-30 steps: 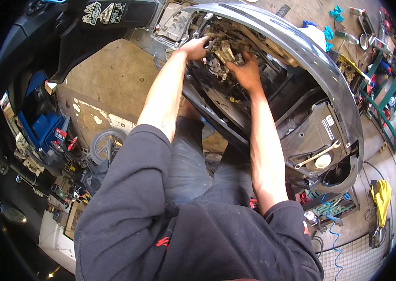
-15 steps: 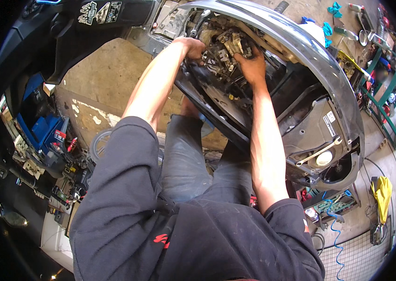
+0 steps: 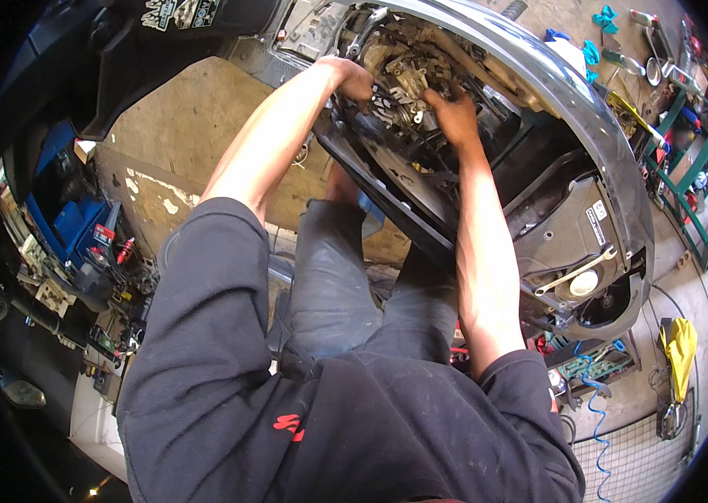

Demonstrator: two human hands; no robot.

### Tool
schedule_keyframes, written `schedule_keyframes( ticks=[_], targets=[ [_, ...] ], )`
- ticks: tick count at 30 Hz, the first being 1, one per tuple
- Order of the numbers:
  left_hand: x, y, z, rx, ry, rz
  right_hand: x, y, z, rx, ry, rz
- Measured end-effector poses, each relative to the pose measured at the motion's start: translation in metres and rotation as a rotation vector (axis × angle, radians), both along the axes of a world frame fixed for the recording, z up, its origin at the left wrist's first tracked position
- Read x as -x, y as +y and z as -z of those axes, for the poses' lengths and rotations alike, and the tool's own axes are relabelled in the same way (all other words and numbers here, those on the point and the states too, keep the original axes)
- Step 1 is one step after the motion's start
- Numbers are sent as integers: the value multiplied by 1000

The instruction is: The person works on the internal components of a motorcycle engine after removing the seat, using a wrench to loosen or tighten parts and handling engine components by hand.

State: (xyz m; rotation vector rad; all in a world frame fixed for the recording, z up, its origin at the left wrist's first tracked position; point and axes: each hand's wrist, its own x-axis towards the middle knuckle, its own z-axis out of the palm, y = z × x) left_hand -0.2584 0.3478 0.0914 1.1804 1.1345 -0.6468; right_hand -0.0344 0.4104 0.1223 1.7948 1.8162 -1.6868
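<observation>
- The grey vehicle body [image 3: 599, 126], sweeping from top centre to the right side of the frame, looks stiff and heavy; its glossy rim hems in the reach from above and from the right.
- The green metal rack [image 3: 687, 163] at the right edge, loaded with odds and ends, stands well apart from the work.
- The black side panel [image 3: 387, 186], slanting through the centre, lies between the wearer's legs and the opening, so the forearms have to pass over it.
- The metal assembly [image 3: 408, 84] sits inside the opening, at upper centre. It should handle as dense and rigid, perhaps slippery with grime; its solid casting looks a safer hold than the small brackets and fittings about it, which may bend or snap.
- The right hand [image 3: 457, 119] has its thumb at the assembly's right side; the fingers are partly hidden, so how firmly it grips I cannot tell.
- The left hand [image 3: 355, 80] is curled at the assembly's left edge, fingertips out of sight; whether it grasps anything I cannot tell.
- The wrench [image 3: 576, 270], at right, lies loose beside the smaller white cap [image 3: 583, 283] and could slide if the body is jolted.
</observation>
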Motion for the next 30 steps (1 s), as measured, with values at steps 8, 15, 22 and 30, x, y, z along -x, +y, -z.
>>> schedule_keyframes(
  ticks=[8, 15, 22, 30],
  targets=[
    [4, -13, 9, -20, -108, -145, -8, -3, 20, 320, 190, 249],
    [-2, -8, 13, 9, -52, -112, -23, -17, 32, 510, 385, 625],
    [-1, 2, -10, 31, -13, -139, -30, -17, 30, 726, 489, 742],
    [1, -1, -13, 49, -1, -159, -23, -23, 25, 368, 401, 364]
  ],
)
